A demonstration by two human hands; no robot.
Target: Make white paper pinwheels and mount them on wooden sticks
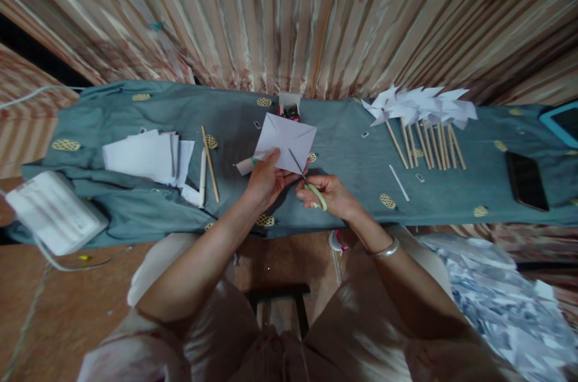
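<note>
Your left hand (265,182) pinches white paper square (284,135) above middle of worktop (352,159); your right hand (333,193) grips green-handled scissors (320,196), blades at square's near right corner. Paper probably light, thin, easily creased: hold it flat by near left edge, fingertips clear of blades. Paper pinwheels (419,107) on sticks (397,145) lie at far right.

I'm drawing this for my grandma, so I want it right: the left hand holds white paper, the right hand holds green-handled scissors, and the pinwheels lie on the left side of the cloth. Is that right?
Almost! The pinwheels lie on the right side of the cloth, as the head view shows. The left hand does hold white paper, and the right hand holds green-handled scissors.
</note>
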